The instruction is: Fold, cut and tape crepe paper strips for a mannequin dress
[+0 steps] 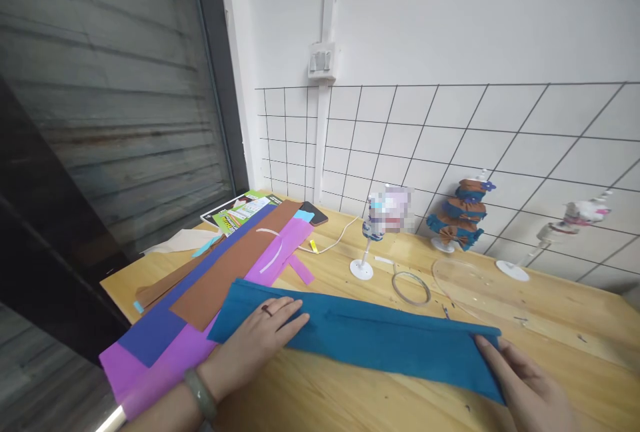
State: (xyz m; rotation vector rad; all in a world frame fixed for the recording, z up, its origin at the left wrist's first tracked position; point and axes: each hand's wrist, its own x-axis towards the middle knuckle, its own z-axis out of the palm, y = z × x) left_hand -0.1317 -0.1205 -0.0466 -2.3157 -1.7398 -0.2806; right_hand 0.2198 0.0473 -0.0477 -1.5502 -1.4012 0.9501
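Observation:
A long folded strip of teal felt (380, 342) lies across the wooden table (550, 312). My left hand (260, 339) rests flat on its left end, fingers spread, with a ring on one finger and a green bangle on the wrist. My right hand (525, 379) holds down the strip's right end, fingertips on the cloth's edge.
Sheets of purple (165, 362), blue and brown felt (235, 265) lie stacked at the left under the teal strip. Behind stand small dolls on white stands (367, 245), one dressed in teal and brown (463, 215), a tape ring (411, 287), a phone (315, 213) and a booklet.

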